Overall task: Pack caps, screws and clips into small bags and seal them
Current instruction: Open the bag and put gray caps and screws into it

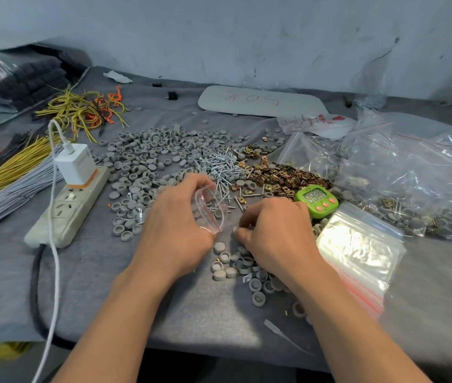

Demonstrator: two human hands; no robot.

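Centre frame: left hand (176, 225) fingers curled round a small clear bag (213, 211), mouth open. Right hand (277, 230) just beside it, fingers narrow, pinching grey caps (150, 158) on the desk (108, 286). Screws (219, 164) piled above the hands, clips (282, 175) right of them.

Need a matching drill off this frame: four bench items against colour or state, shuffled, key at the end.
Column A
1 caps
2 screws
3 timer
4 small bag

Column B
a green
b held in the left hand
c grey
d silver

Pairs: 1-c, 2-d, 3-a, 4-b
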